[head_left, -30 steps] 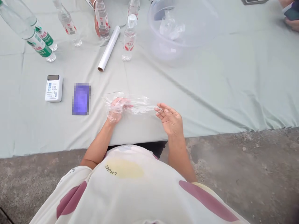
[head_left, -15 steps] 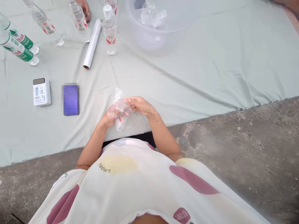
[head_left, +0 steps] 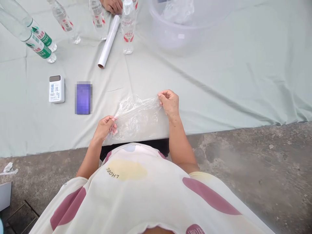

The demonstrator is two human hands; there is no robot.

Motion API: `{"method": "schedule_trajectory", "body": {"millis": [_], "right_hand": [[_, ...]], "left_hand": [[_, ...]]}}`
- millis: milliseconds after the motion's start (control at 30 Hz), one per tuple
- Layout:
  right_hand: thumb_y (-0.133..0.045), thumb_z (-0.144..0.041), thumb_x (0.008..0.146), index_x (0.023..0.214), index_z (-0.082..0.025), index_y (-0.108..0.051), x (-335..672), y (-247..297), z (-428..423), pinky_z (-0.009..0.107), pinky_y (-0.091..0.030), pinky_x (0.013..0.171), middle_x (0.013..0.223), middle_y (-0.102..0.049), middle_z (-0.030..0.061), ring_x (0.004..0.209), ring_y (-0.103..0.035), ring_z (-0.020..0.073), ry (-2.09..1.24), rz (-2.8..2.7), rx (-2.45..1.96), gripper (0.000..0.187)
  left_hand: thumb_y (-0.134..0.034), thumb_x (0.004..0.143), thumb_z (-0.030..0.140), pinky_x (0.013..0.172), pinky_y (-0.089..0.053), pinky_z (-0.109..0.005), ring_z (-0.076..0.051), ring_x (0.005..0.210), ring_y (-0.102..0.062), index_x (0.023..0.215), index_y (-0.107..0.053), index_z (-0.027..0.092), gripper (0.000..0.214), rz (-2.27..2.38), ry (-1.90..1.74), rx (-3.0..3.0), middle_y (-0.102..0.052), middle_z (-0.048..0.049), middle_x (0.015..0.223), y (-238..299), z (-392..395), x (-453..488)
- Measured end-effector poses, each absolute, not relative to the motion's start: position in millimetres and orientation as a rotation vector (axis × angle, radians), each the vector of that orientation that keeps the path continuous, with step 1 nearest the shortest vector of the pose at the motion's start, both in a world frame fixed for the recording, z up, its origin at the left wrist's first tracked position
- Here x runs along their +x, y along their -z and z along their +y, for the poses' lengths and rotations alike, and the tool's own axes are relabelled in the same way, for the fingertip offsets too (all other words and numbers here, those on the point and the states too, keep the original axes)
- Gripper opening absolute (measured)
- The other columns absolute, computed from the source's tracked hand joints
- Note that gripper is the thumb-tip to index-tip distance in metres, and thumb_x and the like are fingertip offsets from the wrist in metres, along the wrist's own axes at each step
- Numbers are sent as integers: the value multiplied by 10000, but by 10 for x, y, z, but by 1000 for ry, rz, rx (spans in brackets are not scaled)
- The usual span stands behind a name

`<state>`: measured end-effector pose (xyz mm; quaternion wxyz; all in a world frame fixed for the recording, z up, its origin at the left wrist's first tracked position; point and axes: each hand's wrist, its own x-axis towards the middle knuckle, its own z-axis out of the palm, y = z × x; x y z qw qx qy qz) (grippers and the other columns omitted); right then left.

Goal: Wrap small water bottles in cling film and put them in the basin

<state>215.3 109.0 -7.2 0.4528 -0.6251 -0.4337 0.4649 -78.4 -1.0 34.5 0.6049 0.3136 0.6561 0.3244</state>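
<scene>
A thin, crinkled clear plastic film cover [head_left: 137, 117] is stretched between my hands over the near edge of the cloth-covered table [head_left: 219, 81]. Its upper edge runs taut as a gathered band, and the rest hangs loosely below. My left hand [head_left: 105, 127] pinches one end of that band, fingers closed. Higher and to the right, my right hand [head_left: 170, 102] pinches the other end between thumb and fingers. To the left of the film lies a blurred purple rectangular object [head_left: 83, 98], with a white box-shaped device [head_left: 57, 89] beyond it.
A white roll [head_left: 109, 42] lies near a clear water bottle [head_left: 128, 29]. More bottles, including a green-labelled bottle [head_left: 39, 45], stand at the left. A translucent basin [head_left: 168, 35] holds crumpled plastic [head_left: 179, 11]. Another person's hand [head_left: 112, 6] rests at the far edge.
My hands have moved apart, the right one up and rightward, the left one leftward. The bunched plastic is now spread between them. The view has shifted, and more of the other person's hand shows.
</scene>
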Motion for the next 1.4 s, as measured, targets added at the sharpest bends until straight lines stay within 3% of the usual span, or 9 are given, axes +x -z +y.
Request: {"method": "schedule_trajectory", "body": {"millis": [167,367,467,700,833,1033,1167,1267,1400], "right_hand": [[-597,-341,784,790,-225,-612,2236,13,997,311,-469,673,756,-613,-10,652,-532,141,-1013,-1243,-1697,118],[-556,-450,886,812,-229,-621,2237,-109,928,359,-476,775,771,-628,12,750,-581,190,-921,-1445,-1786,243],[-470,-534,946,759,-228,-592,2252,-106,973,390,-476,839,782,-625,41,819,-581,217,-748,-1524,-1809,379],[-617,-485,889,1050,-229,-678,1975,-59,1054,560,-391,1082,1341,-593,134,1303,-467,359,-763,-1828,-1650,308],[-682,-348,841,854,-217,-669,1667,-123,972,607,-292,1161,1504,-499,107,1472,-303,381,-993,-2018,-1434,132],[-567,-365,898,929,-230,-577,1796,-224,1024,430,-550,907,1272,-680,84,1020,-703,226,-1543,-1519,-1220,139],[-713,-395,796,1297,-284,-557,1839,-273,1153,348,-581,694,1446,-578,82,782,-701,168,-1680,-1485,-1311,536],[-799,-390,717,1492,-314,-454,1742,-286,1205,312,-561,666,1364,-648,71,771,-677,164,-1809,-1655,-1223,851],[-805,-398,697,1243,-224,-709,1731,-253,1257,266,-478,661,821,-734,8,697,-614,144,-1957,-1926,-1031,581]], "left_hand": [[-565,876,275,598,-389,-283,-173,567,-575,851,-634,224,90,2187,-498,1344,-634,-8,653,-494,-156,-948],[-603,904,522,691,-381,-298,-210,754,-605,1044,-631,219,335,2199,-583,1573,-672,-68,937,-505,126,-653],[-690,853,474,680,-367,-291,-220,763,-597,986,-634,215,296,2112,-516,1597,-658,-65,902,-408,328,-452],[-605,866,281,670,-352,-285,-191,679,-553,821,-590,232,68,2052,-635,1519,-625,-2,706,-282,414,-410],[-593,855,292,680,-390,-283,-163,646,-563,828,-589,231,66,2025,-774,1440,-649,11,735,-263,379,-511],[-588,845,301,598,-438,-251,-112,507,-565,875,-582,227,81,1873,-946,1180,-632,44,704,-219,393,-735],[-582,833,276,536,-422,-234,-98,480,-557,954,-597,228,131,1726,-1023,1131,-663,33,749,-199,409,-731],[-610,823,277,541,-430,-228,-86,509,-566,1010,-633,226,196,1625,-1039,1193,-698,10,842,-229,410,-647],[-643,794,281,511,-429,-228,-79,496,-548,946,-651,205,170,1551,-1086,1190,-699,3,823,-295,434,-645]]}}
